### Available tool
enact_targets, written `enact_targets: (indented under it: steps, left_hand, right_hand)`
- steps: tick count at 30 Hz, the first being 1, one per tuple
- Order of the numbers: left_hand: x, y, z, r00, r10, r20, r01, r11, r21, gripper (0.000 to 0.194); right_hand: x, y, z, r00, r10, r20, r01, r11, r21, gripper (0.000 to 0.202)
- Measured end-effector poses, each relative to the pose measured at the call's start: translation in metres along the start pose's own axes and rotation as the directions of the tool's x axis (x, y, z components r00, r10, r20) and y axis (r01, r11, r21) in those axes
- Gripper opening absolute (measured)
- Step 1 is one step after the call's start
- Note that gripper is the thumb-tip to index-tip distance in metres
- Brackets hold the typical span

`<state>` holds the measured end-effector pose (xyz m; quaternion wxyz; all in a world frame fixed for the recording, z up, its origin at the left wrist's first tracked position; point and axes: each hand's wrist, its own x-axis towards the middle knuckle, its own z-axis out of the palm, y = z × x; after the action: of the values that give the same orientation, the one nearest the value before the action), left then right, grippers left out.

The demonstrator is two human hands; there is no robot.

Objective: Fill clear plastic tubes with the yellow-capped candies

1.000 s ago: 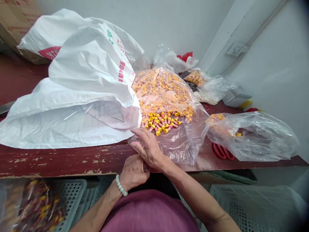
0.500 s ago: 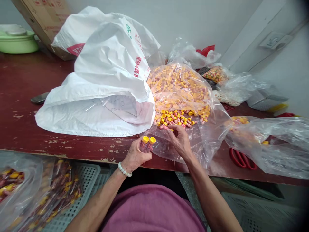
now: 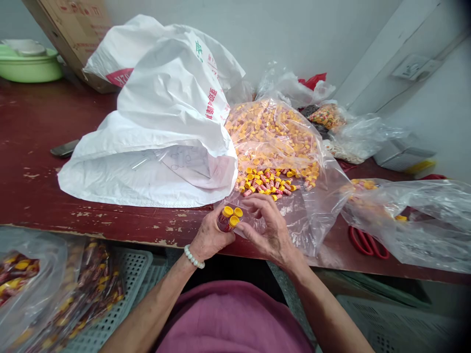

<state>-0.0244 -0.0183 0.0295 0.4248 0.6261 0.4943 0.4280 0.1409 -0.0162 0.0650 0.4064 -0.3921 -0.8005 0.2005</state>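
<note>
In the head view, my left hand (image 3: 214, 235) is closed around three small yellow-capped tubes (image 3: 228, 218) with dark red bodies, their caps facing up at me. My right hand (image 3: 270, 233) is just to the right, fingers curved and apart. Its thumb tip is close to the tubes, and I cannot tell whether it touches them. Behind my hands, a large clear plastic bag (image 3: 327, 196) lies with its mouth toward me. A heap of similar yellow-capped tubes (image 3: 268, 182) spills at its mouth.
A big white woven sack (image 3: 154, 122) lies left of the clear bag. Red-handled scissors (image 3: 368, 242) and another clear bag (image 3: 419, 220) are on the right. Below the table's left edge stands a crate (image 3: 134, 274) beside filled bags. A green basin (image 3: 31, 66) sits far left.
My right hand has drawn back from the heap to beside my left hand. My left hand now holds three tubes where two showed before.
</note>
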Motion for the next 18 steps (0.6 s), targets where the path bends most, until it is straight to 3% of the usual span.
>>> enact_targets:
  steps: [2, 6, 8, 11, 13, 15, 18]
  left_hand:
    - [0.0, 0.001, 0.0, 1.0, -0.023, -0.007, 0.023, 1.0, -0.014, 0.033]
    - [-0.001, 0.0, 0.003, 0.996, -0.085, 0.002, 0.085, 0.991, -0.1, 0.029]
    - [0.0, 0.0, 0.004, 0.992, -0.123, 0.005, 0.123, 0.982, -0.142, 0.028]
    - [0.002, -0.003, 0.001, 0.984, -0.174, -0.044, 0.167, 0.976, -0.137, 0.026]
    - [0.004, -0.006, -0.003, 0.973, -0.216, -0.087, 0.204, 0.97, -0.132, 0.023]
    - [0.005, -0.009, -0.006, 0.963, -0.251, -0.097, 0.235, 0.96, -0.15, 0.022]
    - [0.004, -0.012, -0.006, 0.96, -0.266, -0.082, 0.25, 0.954, -0.164, 0.022]
  right_hand:
    - [-0.004, -0.003, 0.001, 1.0, -0.001, 0.007, 0.001, 0.997, -0.075, 0.032]
    - [-0.015, -0.008, 0.012, 0.98, -0.035, 0.194, 0.075, 0.977, -0.199, 0.06]
    - [-0.015, -0.001, 0.015, 0.979, -0.03, 0.204, 0.073, 0.976, -0.205, 0.063]
    - [-0.01, 0.03, 0.006, 0.998, 0.001, 0.056, 0.011, 0.977, -0.211, 0.045]
    - [-0.006, 0.062, -0.005, 0.99, 0.093, -0.102, -0.123, 0.934, -0.335, 0.029]
    - [-0.004, 0.096, -0.014, 0.961, 0.205, -0.185, -0.273, 0.802, -0.531, 0.019]
    - [-0.004, 0.132, -0.02, 0.93, 0.313, -0.194, -0.357, 0.637, -0.683, 0.022]
